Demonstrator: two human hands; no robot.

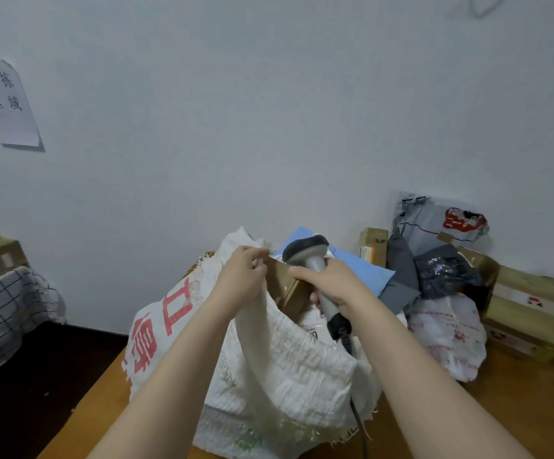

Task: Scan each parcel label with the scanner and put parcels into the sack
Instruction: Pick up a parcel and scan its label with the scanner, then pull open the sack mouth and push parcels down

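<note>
A white woven sack (288,369) with red printed characters stands on the wooden table (517,412). My left hand (242,276) pinches the sack's rim and holds it up, keeping the mouth apart. My right hand (331,286) grips a grey handheld scanner (312,256) with a black cable, and its fingers also rest on the edge of a brown cardboard parcel (285,286) that sits partly inside the sack's mouth. A white label (315,323) shows on the parcel, just under the scanner.
A blue mailer (361,270) lies behind the sack. To the right lie grey poly bags (434,223), a dark bag (444,270), a white printed bag (444,332) and cardboard boxes (527,309). A checked cloth (7,313) and boxes sit at left. A paper sign (7,101) hangs on the wall.
</note>
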